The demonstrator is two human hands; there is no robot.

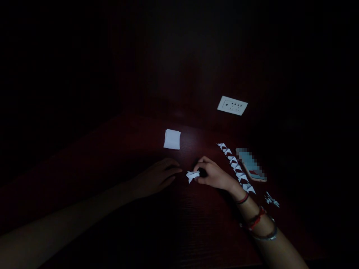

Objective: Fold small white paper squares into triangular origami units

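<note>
My right hand (213,174) pinches a small folded white paper figure (192,175) between thumb and fingers, low over the dark red table. Pointed paper flaps stick out on the figure's left side. To the left, my left hand (158,176) has its fingers stretched and slightly apart, a short gap from the figure, holding nothing. Similar folded paper figures (232,160) stand in a slanting row just beyond my right wrist. Behind my hands lies a stack of square white paper sheets (172,139).
Right of the row lies a phone (251,164) with its screen blurred out. Small white scraps (271,199) are scattered nearer me on the right. A white socket plate (232,105) is on the wall behind. The surroundings are very dark.
</note>
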